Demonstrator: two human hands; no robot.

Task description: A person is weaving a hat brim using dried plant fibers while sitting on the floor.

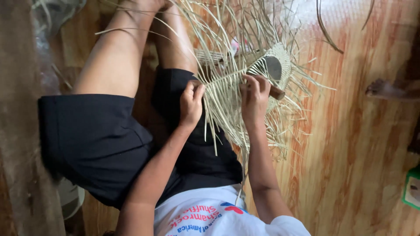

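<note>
Wooden floor (350, 144) with a reddish grain is carrying the work, and the person is sitting on it in black shorts (96, 140) and a white shirt (210, 218). One partly woven straw mat (227, 83) is lying across the lap and floor, its many loose strands fanning outward. One dark tool with a wooden handle (274, 72) is resting on the weave. Two hands are working at the near edge of the weave: the left hand (191, 102) is pinching strands between closed fingers, and the right hand (254, 97) is clenching around the handle and strands, just beside the left.
</note>
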